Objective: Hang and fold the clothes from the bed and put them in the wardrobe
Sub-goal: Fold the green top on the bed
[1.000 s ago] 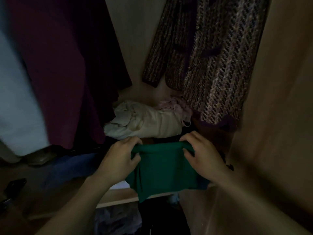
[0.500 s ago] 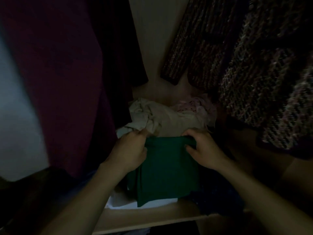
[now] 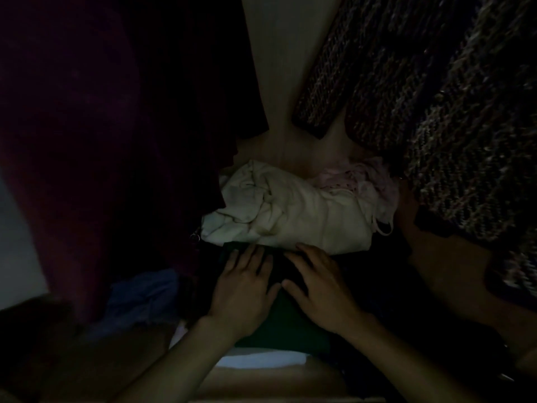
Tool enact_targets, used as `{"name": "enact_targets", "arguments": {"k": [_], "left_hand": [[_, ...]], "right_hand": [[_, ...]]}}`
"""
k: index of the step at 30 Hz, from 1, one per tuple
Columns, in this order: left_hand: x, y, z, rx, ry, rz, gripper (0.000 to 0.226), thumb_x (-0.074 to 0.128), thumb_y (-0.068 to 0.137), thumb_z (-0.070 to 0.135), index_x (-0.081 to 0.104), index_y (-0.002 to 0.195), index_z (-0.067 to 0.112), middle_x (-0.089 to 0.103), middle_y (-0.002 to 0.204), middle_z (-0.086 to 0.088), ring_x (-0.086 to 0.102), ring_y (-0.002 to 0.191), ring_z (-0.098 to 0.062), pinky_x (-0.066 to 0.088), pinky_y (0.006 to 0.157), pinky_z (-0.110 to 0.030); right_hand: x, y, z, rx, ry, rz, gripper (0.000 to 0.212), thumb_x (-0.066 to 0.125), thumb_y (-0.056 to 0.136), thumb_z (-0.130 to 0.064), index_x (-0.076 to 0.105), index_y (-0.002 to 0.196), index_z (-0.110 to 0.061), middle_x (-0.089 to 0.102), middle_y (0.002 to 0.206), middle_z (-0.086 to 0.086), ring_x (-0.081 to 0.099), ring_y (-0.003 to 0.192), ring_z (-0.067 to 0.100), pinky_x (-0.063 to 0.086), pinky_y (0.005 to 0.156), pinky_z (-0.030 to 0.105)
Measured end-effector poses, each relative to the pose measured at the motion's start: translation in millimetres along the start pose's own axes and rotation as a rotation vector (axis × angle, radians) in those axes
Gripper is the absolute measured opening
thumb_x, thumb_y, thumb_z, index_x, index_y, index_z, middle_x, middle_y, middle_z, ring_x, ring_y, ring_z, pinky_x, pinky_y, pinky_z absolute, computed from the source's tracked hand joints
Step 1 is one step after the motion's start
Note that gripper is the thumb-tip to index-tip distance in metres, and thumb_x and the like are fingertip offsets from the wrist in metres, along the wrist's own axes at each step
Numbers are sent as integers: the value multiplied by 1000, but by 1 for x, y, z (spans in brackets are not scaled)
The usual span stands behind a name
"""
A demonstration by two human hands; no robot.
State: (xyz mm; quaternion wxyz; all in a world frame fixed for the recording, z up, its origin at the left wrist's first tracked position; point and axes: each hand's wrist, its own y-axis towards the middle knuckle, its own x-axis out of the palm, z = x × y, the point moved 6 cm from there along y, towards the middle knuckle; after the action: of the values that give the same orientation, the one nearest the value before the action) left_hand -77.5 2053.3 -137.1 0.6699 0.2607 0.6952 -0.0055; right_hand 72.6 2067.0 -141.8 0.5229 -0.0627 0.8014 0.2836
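Wardrobe shelf (image 3: pixel 261 382): cream bundle (image 3: pixel 290 216), folded green garment (image 3: pixel 279 324).
Left hand (image 3: pixel 244 289), right hand (image 3: pixel 319 289): fingers spread flat on the green garment.

Interior of a wardrobe, dimly lit; most detail at the edges is lost in shadow. Back panel (image 3: pixel 279 68) is pale, light-toned board with a faint vertical grain, brightest at top centre and darkening downward. A shelf front edge (image 3: pixel 261 382) of similar light wood runs across the bottom of the view. At the far left a pale vertical surface (image 3: pixel 17 234) catches more light than anything else (whether wall or door cannot be told). Lower left corner holds a dark brownish surface (image 3: pixel 37 353), indistinct. No light source is visible.
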Motion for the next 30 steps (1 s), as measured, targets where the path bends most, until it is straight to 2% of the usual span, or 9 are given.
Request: {"name": "enact_targets", "arguments": {"k": [3, 5, 10, 14, 17, 19, 22, 26, 30], "left_hand": [[17, -4, -5, -51, 13, -151, 81, 0, 93, 63, 24, 157, 18, 22, 163, -10, 17, 151, -25, 4, 124, -44], [26, -8, -11, -76, -21, -164, 85, -8, 88, 67, 8, 159, 24, 6, 166, -8, 1, 153, -23, -8, 122, -37], [46, -20, -23, -184, -117, -178, 83, -8, 85, 74, 1, 158, 33, 0, 167, -5, -2, 153, -21, -6, 123, -36], [47, -23, -23, -206, -186, -175, 82, -4, 88, 75, 4, 158, 33, 2, 167, -5, -1, 153, -23, 0, 124, -38], [40, -24, -23, -191, -212, -183, 81, -2, 89, 72, 4, 158, 30, 0, 167, -7, -1, 153, -24, -1, 124, -39], [29, -28, -21, -175, -195, -139, 79, 7, 95, 69, 20, 157, 23, 14, 165, -11, 13, 152, -27, 10, 124, -44], [16, -40, -15, -131, -272, 40, 57, 37, 94, 50, 60, 130, 13, 54, 140, -13, 50, 127, -32, 42, 104, -48], [15, -52, -11, -123, -272, 22, 43, 42, 90, 42, 67, 110, 13, 64, 118, -10, 61, 100, -31, 51, 82, -42], [2, -57, -13, -113, -253, 20, 52, 38, 90, 44, 70, 110, 9, 69, 116, -12, 66, 101, -32, 49, 99, -50]], "right_hand": [[20, -7, 7, 66, -45, -120, 72, 23, 96, -67, 25, 154, -24, 16, 162, 4, 19, 147, 22, 19, 120, 40], [35, -15, 13, 118, -71, -186, 75, 13, 93, -69, 14, 156, -30, 6, 164, 1, 10, 149, 20, 11, 122, 38], [53, -26, 15, 157, -32, -178, 77, 1, 90, -73, 9, 156, -35, 8, 165, 1, 10, 150, 20, 11, 122, 39], [46, -27, 8, 163, -52, -155, 70, 11, 96, -66, 13, 157, -32, 9, 164, 2, 11, 150, 21, 11, 122, 39], [36, -37, -6, 196, -65, -50, 61, 24, 101, -57, 30, 153, -25, 24, 160, 4, 25, 144, 25, 23, 118, 43], [35, -48, -19, 220, -83, 7, 57, 27, 100, -52, 38, 149, -24, 33, 155, 5, 34, 138, 25, 32, 112, 42], [43, -62, -25, 282, -97, -24, 57, 24, 100, -51, 33, 151, -27, 28, 158, 2, 32, 138, 23, 30, 113, 39], [41, -65, -23, 298, -97, -74, 57, 31, 102, -49, 25, 154, -29, 19, 162, 0, 23, 145, 23, 21, 116, 37], [31, -74, -34, 305, -135, -84, 60, 35, 100, -54, 23, 154, -30, 15, 163, -2, 16, 147, 20, 15, 117, 35]]}}
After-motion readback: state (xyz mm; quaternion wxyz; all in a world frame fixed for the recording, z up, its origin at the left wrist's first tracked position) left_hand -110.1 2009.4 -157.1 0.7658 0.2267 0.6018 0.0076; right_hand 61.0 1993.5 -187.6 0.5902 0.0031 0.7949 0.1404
